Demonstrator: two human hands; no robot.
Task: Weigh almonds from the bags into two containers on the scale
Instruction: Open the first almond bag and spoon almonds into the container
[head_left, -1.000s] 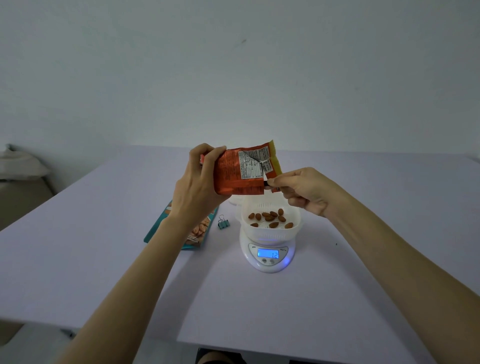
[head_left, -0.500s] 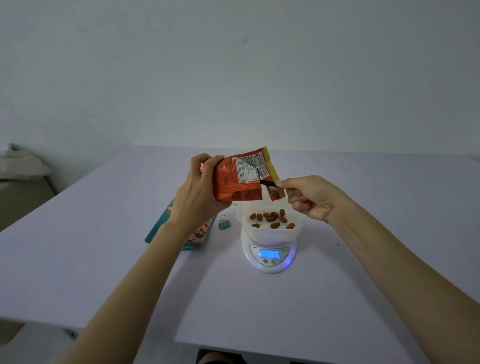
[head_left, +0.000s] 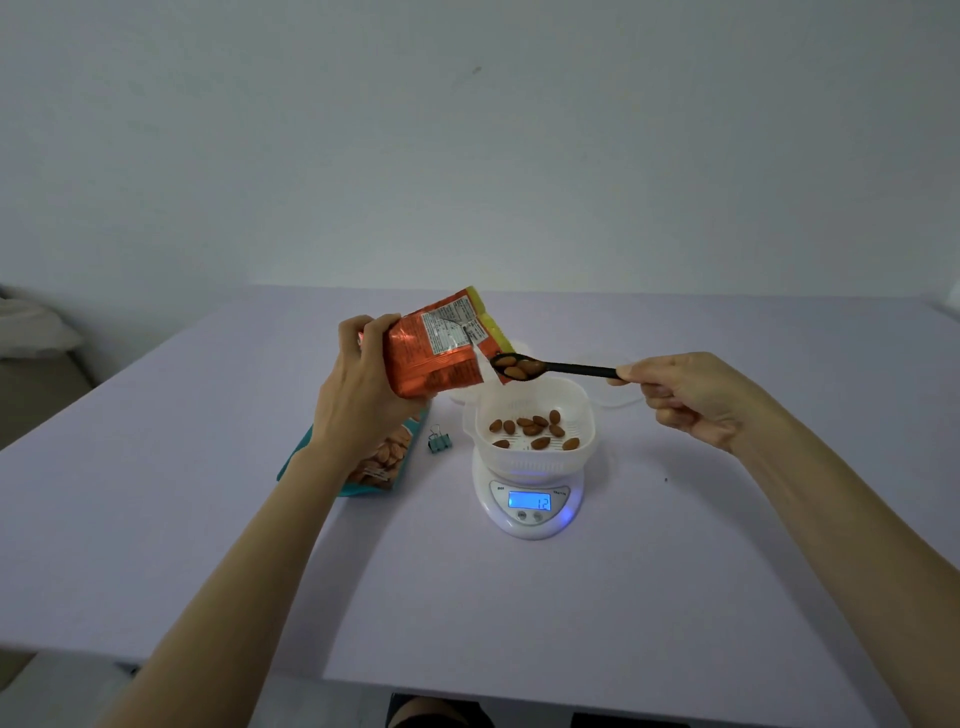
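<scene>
Brown almonds (head_left: 530, 429): about eleven in one container (head_left: 535, 460).

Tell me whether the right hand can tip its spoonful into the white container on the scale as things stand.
Probably yes. The right hand holds the black spoon, loaded with almonds, above the white container, whose open top is uncovered. The orange bag in the left hand sits off to the side.

Teal bag (head_left: 387, 457) partly behind left forearm

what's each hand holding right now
Left hand: closed on the orange bag.
Right hand: closed on the black spoon, loaded with almonds.
</scene>
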